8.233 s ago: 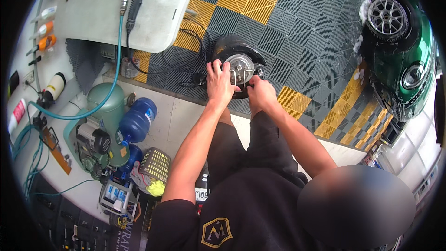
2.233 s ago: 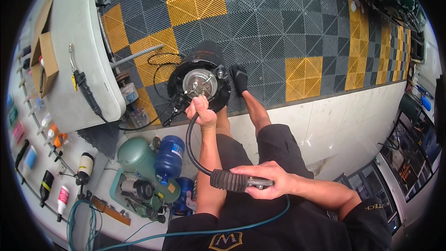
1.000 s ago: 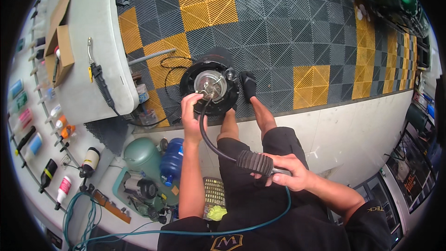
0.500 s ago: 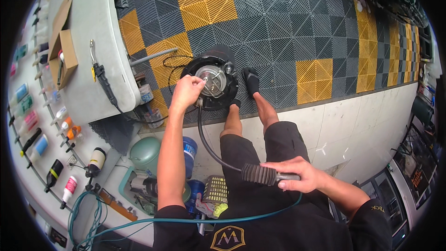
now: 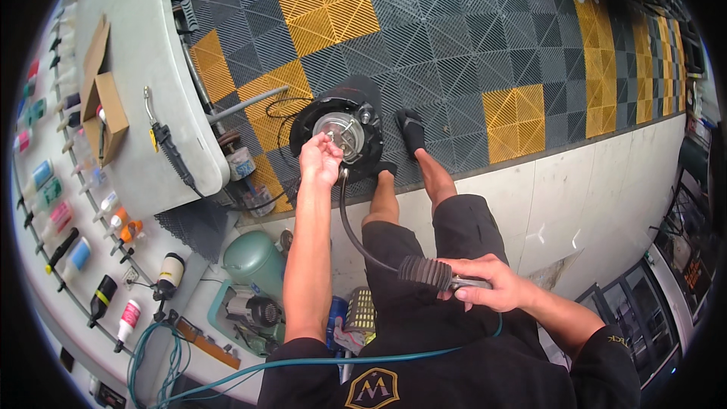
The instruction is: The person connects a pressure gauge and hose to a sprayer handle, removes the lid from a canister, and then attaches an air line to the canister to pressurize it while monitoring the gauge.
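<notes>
My left hand (image 5: 321, 160) is at the near left edge of a round clear cover (image 5: 350, 136) on top of a black canister (image 5: 366, 91) on the floor. Its fingers are closed at a small fitting there; what they pinch is mostly hidden. My right hand (image 5: 496, 282) grips the metal handle (image 5: 471, 283) of an air gun, held over my lap. A ribbed black rubber sleeve (image 5: 424, 271) sits at the gun's front. From the sleeve a black hose (image 5: 350, 227) curves up to the canister. A teal air hose (image 5: 303, 362) crosses my shirt toward the gun.
A white table (image 5: 136, 15) at the left bears an open cardboard box (image 5: 110, 113) and a spray lance (image 5: 168, 148). Several bottles hang on the wall rack beyond it. A green compressor tank (image 5: 256, 257) stands low at the left. My feet are on gridded floor tiles (image 5: 447, 45).
My left hand has shifted toward me and turned at the clear cover. My right fingers have curled further under the gun's handle. The whole view has swung slightly.
</notes>
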### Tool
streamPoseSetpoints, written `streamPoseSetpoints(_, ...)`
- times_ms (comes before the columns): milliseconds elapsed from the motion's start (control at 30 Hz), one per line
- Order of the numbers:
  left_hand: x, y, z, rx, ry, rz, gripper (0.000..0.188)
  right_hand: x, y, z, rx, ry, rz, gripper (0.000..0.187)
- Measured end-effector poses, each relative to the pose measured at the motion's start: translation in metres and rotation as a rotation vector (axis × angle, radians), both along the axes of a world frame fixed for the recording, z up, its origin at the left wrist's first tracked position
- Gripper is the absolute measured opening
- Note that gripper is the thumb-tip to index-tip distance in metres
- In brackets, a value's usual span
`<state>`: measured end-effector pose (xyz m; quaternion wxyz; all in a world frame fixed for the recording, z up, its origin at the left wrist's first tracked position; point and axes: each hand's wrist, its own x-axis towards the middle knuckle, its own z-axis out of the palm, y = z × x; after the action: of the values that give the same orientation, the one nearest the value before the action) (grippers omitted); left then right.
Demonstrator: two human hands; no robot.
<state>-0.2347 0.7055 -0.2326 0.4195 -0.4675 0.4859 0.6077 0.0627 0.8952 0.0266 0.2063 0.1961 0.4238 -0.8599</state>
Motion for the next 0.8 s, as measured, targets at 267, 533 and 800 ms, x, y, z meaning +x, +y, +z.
streamPoseSetpoints(267,-0.002,-0.027,0.048,-0.409,0.527,-0.611,0.029,-0.003,0.005,0.004,-0.018,0.013,-0.013,0.058)
streamPoseSetpoints(533,0.049,-0.052,0.119,-0.107,1.160,-1.496,0.065,-0.010,0.010,0.007,-0.047,0.051,0.010,0.056)
streamPoseSetpoints(800,0.089,-0.012,0.059,-0.094,1.208,-0.300,0.041,-0.028,0.010,0.005,0.018,0.119,0.083,0.057)
